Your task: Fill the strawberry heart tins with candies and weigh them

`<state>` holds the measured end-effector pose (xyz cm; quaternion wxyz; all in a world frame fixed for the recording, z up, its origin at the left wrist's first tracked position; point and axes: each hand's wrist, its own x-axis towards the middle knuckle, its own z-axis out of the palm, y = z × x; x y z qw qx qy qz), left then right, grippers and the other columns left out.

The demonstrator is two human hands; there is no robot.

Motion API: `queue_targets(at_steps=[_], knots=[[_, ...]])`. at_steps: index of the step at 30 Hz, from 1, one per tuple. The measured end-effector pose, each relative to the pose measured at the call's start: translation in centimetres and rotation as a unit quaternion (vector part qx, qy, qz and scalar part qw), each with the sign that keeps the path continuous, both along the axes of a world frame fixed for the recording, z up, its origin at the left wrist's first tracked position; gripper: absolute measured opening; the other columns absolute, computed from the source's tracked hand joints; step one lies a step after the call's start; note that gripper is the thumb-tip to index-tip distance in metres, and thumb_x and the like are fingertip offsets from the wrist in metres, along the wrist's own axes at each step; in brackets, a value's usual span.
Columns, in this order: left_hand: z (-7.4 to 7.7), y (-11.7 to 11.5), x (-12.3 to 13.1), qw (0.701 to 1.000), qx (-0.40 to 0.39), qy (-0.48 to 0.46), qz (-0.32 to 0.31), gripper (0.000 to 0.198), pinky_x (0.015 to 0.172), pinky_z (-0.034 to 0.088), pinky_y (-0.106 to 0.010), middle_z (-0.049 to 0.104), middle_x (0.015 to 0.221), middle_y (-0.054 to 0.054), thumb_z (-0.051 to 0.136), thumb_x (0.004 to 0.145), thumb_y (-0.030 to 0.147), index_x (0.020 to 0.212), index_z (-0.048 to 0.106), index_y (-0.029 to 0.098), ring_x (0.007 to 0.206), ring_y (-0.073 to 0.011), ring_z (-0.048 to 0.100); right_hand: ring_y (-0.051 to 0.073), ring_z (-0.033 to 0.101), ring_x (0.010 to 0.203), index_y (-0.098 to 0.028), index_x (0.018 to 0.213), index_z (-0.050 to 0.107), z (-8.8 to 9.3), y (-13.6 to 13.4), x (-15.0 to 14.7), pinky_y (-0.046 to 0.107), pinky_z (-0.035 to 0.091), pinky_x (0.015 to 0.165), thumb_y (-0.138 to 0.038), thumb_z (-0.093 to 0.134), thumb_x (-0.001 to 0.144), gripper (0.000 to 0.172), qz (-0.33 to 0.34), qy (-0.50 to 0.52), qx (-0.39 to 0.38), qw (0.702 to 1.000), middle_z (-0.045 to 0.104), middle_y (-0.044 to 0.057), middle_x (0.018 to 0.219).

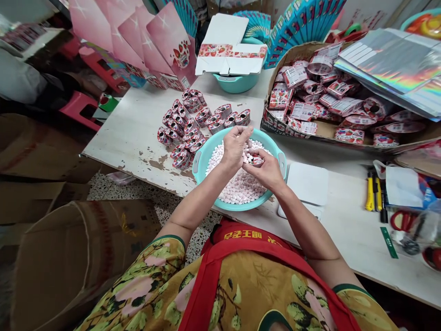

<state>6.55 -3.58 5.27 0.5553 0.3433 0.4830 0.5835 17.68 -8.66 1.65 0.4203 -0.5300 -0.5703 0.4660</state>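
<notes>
A turquoise plastic basin [198, 180] holds a heap of small pale pink and white candies [237, 188]. Above the heap, my right hand [266, 169] grips a small red-printed candy container [257, 159], tilted and partly covered by the fingers. My left hand [235, 146] is close beside it, fingers curled and pinched over a few candies that show between the two hands. How many it holds is hidden. Rows of similar candy containers [189, 138] stand upright on the table just left of the basin, their dark round openings facing up.
A cardboard box [315, 138] of wrapped candy containers fills the back right, with shiny holographic sheets [396, 69] on top. Pink display cards [168, 37] and another basin [237, 83] under a flattened white carton [223, 34] stand behind. A white scale [308, 184], yellow cutters [370, 193] and scissors [403, 220] lie to the right.
</notes>
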Motion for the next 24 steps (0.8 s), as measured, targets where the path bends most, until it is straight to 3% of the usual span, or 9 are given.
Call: queue_targets(at_steps=[9, 12, 15, 20, 24], knots=[[0.5, -0.7, 1.0, 0.998, 0.005, -0.014, -0.055, 0.033, 0.043, 0.033, -0.018, 0.045, 0.053, 0.010, 0.080, 0.088, 0.041, 0.082, 0.055, 0.020, 0.041, -0.0057, 0.046, 0.018, 0.063, 0.077, -0.016, 0.093, 0.070, 0.3, 0.0, 0.6, 0.029, 0.050, 0.074, -0.041, 0.075, 0.067, 0.037, -0.014, -0.023, 0.001, 1.000, 0.072, 0.003, 0.082], [0.8, -0.7, 1.2, 0.999, 0.005, -0.021, -0.044, 0.038, 0.043, 0.033, -0.017, 0.044, 0.054, 0.010, 0.082, 0.087, 0.043, 0.079, 0.052, 0.020, 0.042, -0.0049, 0.046, 0.019, 0.064, 0.079, -0.015, 0.098, 0.071, 0.5, -0.2, 0.7, 0.030, 0.051, 0.077, -0.041, 0.076, 0.066, 0.042, -0.012, -0.012, 0.002, 1.000, 0.073, 0.004, 0.085], [1.0, -0.9, 1.3, 0.998, 0.011, -0.038, -0.045, 0.043, 0.042, 0.029, -0.016, 0.040, 0.054, 0.011, 0.083, 0.086, 0.045, 0.077, 0.049, 0.020, 0.042, -0.0038, 0.042, 0.019, 0.066, 0.083, -0.015, 0.105, 0.072, 0.6, -0.4, 0.8, 0.031, 0.052, 0.081, -0.041, 0.077, 0.067, 0.046, -0.013, 0.009, 0.012, 1.000, 0.074, 0.004, 0.090], [2.1, -1.7, 1.7, 0.991, -0.002, -0.057, -0.119, 0.038, 0.038, 0.019, -0.016, 0.035, 0.052, 0.011, 0.081, 0.089, 0.035, 0.075, 0.050, 0.018, 0.038, -0.0009, 0.027, 0.017, 0.063, 0.076, -0.015, 0.096, 0.071, 0.6, -0.4, 1.1, 0.030, 0.051, 0.076, -0.040, 0.076, 0.065, 0.040, -0.006, 0.008, 0.007, 1.000, 0.072, 0.003, 0.083], [3.3, -1.7, 1.4, 0.987, -0.008, -0.089, -0.132, 0.032, 0.037, 0.018, -0.014, 0.033, 0.052, 0.011, 0.078, 0.092, 0.028, 0.076, 0.053, 0.018, 0.038, -0.0008, 0.026, 0.017, 0.066, 0.082, -0.016, 0.101, 0.072, 0.3, -0.3, 1.7, 0.032, 0.054, 0.083, -0.042, 0.083, 0.065, 0.046, 0.020, 0.071, 0.000, 0.997, 0.075, 0.004, 0.094]])
